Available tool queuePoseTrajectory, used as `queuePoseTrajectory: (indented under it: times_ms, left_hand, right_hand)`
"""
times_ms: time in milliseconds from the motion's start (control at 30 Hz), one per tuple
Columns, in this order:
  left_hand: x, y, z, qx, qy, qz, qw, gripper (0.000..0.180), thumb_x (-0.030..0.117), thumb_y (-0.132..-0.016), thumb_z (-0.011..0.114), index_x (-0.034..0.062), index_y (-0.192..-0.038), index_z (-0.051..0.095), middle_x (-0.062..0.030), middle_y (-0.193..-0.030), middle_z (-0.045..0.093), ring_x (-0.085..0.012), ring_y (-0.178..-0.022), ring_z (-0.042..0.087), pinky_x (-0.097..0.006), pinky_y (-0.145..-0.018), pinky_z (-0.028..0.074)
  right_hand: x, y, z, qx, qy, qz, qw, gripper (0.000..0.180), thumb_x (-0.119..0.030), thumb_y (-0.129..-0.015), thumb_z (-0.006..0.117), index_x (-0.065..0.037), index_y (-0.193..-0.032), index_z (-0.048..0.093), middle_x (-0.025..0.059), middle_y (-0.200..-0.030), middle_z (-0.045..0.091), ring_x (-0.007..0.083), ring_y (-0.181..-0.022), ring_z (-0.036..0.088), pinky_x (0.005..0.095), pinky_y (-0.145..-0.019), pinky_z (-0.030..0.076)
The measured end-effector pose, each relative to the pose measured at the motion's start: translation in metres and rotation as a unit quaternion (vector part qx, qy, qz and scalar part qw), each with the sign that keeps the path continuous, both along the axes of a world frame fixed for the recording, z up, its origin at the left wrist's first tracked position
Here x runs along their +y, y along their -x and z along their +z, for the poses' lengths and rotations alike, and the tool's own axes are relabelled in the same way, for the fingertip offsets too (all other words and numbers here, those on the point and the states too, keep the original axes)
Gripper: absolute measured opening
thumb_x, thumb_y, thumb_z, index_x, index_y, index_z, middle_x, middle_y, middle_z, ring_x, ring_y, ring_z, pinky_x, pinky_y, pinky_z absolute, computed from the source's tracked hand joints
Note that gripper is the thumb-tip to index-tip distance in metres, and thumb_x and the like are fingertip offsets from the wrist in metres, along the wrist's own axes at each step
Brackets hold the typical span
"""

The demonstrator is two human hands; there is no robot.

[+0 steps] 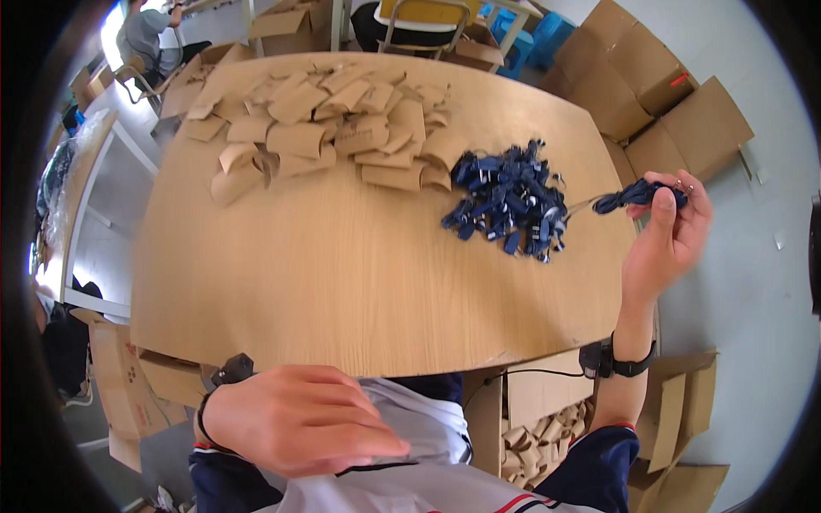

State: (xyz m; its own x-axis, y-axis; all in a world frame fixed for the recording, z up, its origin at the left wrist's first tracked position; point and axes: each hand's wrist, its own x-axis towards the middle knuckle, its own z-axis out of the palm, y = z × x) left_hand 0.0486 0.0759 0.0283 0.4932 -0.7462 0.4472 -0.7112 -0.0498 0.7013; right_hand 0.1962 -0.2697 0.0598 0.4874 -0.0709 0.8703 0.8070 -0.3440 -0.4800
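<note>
At frame right, the right hand [671, 224] holds in its fingers a dark-blue cord bundle [617, 199] whose thin strands [585, 204], if snagged (too blurred to confirm), could drag the small navy pieces [513, 201] along the pale wooden counter [342, 282], the left hand [299, 419] loosely extended, lower left.

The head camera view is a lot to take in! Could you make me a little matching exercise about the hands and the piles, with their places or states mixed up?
1. The bare left hand
2. The bare right hand
3. The jumbled dark-blue pile
4. The spread of curved brown cardboard sleeves

A. On the right half of the pale wooden table
B. Holding a looped dark-blue cord bundle
C. Along the table's far side, toward the left
D. In front of the pale shirt

Pairs: 1-D, 2-B, 3-A, 4-C
</note>
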Motion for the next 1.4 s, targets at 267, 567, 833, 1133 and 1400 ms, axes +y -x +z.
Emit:
queuePoseTrajectory:
  times_ms: [267,567,833,1133,1400]
  left_hand:
    - [-0.023,0.012,0.007,0.068,0.034,0.330,0.941,0.045,0.011,-0.083,0.069,0.0010,-0.125,0.054,-0.0125,-0.115,0.064,-0.0263,-0.090,0.066,-0.035,-0.079,0.051]
    - [-0.046,0.029,-0.032,0.198,0.339,0.270,0.879,0.021,0.009,-0.099,0.052,0.0014,-0.118,0.048,-0.0103,-0.101,0.059,-0.0121,-0.079,0.061,-0.026,-0.070,0.049]
    - [-0.062,0.047,-0.039,0.225,0.358,0.392,0.817,0.009,0.007,-0.096,0.057,0.0034,-0.102,0.050,0.0017,-0.068,0.054,-0.0031,-0.056,0.045,-0.018,-0.054,0.036]
    - [-0.061,0.036,-0.041,0.098,0.278,0.489,0.821,0.021,-0.003,-0.090,0.060,0.0043,-0.106,0.048,-0.0006,-0.062,0.048,-0.0036,-0.050,0.040,-0.019,-0.048,0.031]
    - [-0.051,0.029,-0.041,0.132,0.225,0.415,0.872,0.024,0.015,-0.096,0.059,0.0010,-0.115,0.056,-0.0017,-0.062,0.047,-0.0079,-0.053,0.037,-0.024,-0.049,0.032]
  right_hand:
    - [0.092,0.034,0.017,0.042,-0.030,0.208,0.977,0.028,-0.013,-0.095,0.063,0.006,-0.113,0.052,0.0166,-0.093,0.066,0.0146,-0.076,0.065,0.0224,-0.054,0.055]
    - [0.126,0.133,-0.026,0.190,-0.043,0.207,0.959,0.013,-0.009,-0.082,0.074,0.000,-0.091,0.074,0.0095,-0.092,0.060,0.0137,-0.069,0.055,0.0227,-0.058,0.043]
    - [0.129,0.181,-0.034,0.376,0.063,0.290,0.878,0.050,-0.009,-0.069,0.085,-0.002,-0.116,0.069,0.0049,-0.082,0.062,0.0070,-0.063,0.053,0.0213,-0.052,0.038]
    - [0.144,0.187,-0.040,0.299,0.161,0.104,0.935,0.032,0.001,-0.080,0.072,-0.002,-0.111,0.066,0.0079,-0.083,0.061,0.0136,-0.064,0.055,0.0244,-0.057,0.045]
    - [0.141,0.158,-0.052,0.328,-0.098,0.208,0.916,0.023,0.001,-0.091,0.063,0.006,-0.113,0.057,0.0082,-0.098,0.056,0.0107,-0.081,0.056,0.0222,-0.071,0.046]
